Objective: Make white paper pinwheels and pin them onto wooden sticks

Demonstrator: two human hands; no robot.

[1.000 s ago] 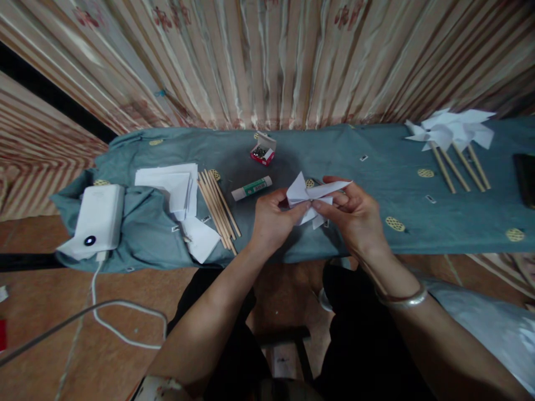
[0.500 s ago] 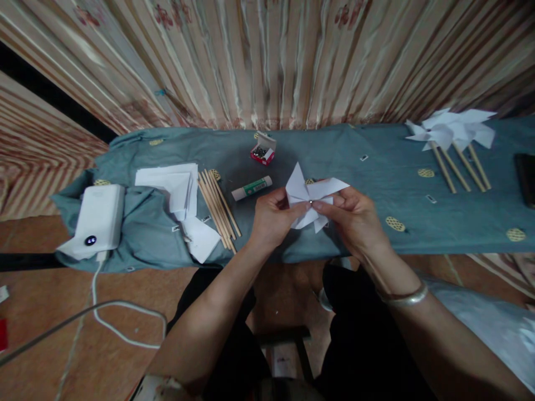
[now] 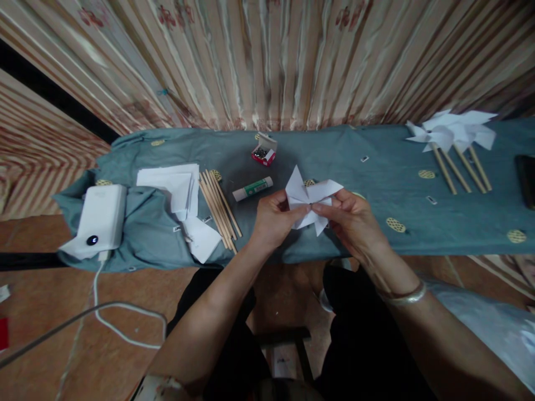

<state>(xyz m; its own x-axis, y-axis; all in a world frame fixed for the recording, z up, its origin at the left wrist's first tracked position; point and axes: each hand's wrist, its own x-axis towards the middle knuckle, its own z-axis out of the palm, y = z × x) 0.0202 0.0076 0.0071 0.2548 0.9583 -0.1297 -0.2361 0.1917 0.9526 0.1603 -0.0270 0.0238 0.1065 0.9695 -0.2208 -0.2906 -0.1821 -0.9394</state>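
Note:
A folded white paper pinwheel (image 3: 310, 197) is held between both hands above the near edge of a blue-grey cloth (image 3: 376, 184). My left hand (image 3: 273, 220) pinches the pinwheel's left side at its centre. From the right, my right hand (image 3: 351, 220) grips it with thumb and forefinger meeting at the centre. A glue stick (image 3: 252, 189) lies just behind my left hand. A small open red box of pins (image 3: 263, 151) stands farther back.
Several wooden sticks (image 3: 219, 209) and a pile of white paper squares (image 3: 175, 186) lie at the left. A white power bank (image 3: 98, 220) with a cable sits at the far left. Finished pinwheels on sticks (image 3: 453, 139) lie at the back right. A dark phone (image 3: 527, 178) is at the right edge.
The pinwheel has turned a little in my fingers, its blades spreading upright. Both hands have stayed at the same spot.

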